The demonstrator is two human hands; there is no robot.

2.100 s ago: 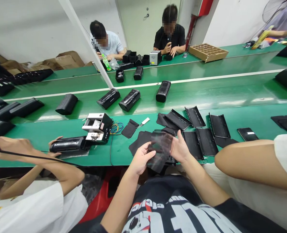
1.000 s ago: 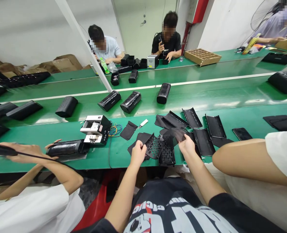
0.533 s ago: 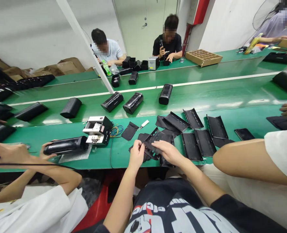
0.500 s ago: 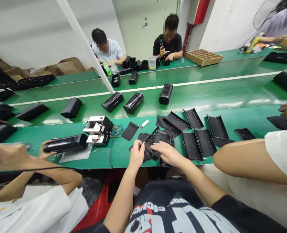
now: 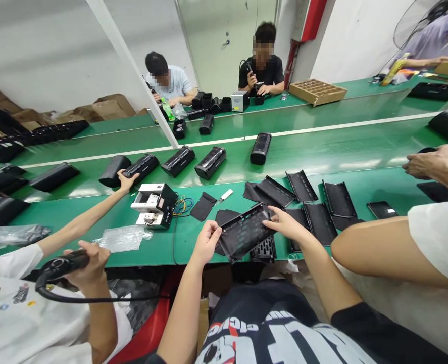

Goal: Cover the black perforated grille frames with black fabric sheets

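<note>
Between my hands is a black slotted plastic panel [image 5: 244, 235] with raised edges, tilted above the bench's front edge. My left hand [image 5: 207, 240] pinches its left end, while my right hand [image 5: 284, 222] grips the upper right corner with thumb and fingers. Below it, partly hidden, lies another perforated panel [image 5: 264, 250]. Thin black sheets [image 5: 227, 216] are partly covered by the held panel. To the right of my right hand, several similar panels [image 5: 320, 222] rest on the green bench.
A white-and-black machine [image 5: 153, 205] with cables stands to the left. Black speaker-like units [image 5: 210, 162] sit on the green belt beyond. A neighbour's hand [image 5: 128, 181] touches one unit; their other hand holds a corded tool [image 5: 66, 263]. A phone [image 5: 382, 210] lies at right.
The panel in my hands has swung round to show its broad face, and my right hand has moved to its right end. The left neighbour's black unit has gone from bench to belt.
</note>
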